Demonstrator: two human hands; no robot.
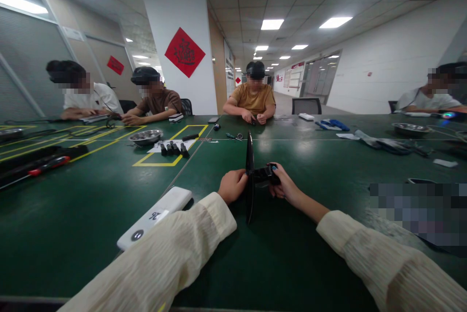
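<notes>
I have the panel (pixel 250 205) straight ahead of me, between my two hands and just above or on the table (pixel 292 258); its lower edge is too dark for me to say whether it touches. It shows almost edge-on, a thin dark line with one face toward my left and the other toward my right. Its long axis in my view runs up and down, nearly upright.

The relation that counts is sideways: from left to right I read left hand, panel, block, right hand. The black block (pixel 261 175) meets the panel's right face near mid-height, and its own long axis runs out to the right, roughly square to the panel. I cannot tell whether the two are fixed together or merely touching.

My left hand (pixel 231 187) is the nearer one to the panel. Its fingers are curled and the thumb side is against the left face, but I cannot tell whether it grips something there or only presses. My right hand (pixel 286 184) is closed around the block's outer end, thumb high and fingers lower, so it stands off from the panel by the block's length.

The white power bank (pixel 156 217) lies slantwise beside my left sleeve (pixel 189 234), its far end pointing toward the left hand. Four black pieces (pixel 175 149) sit farther off to the left, near a metal bowl (pixel 146 137).
</notes>
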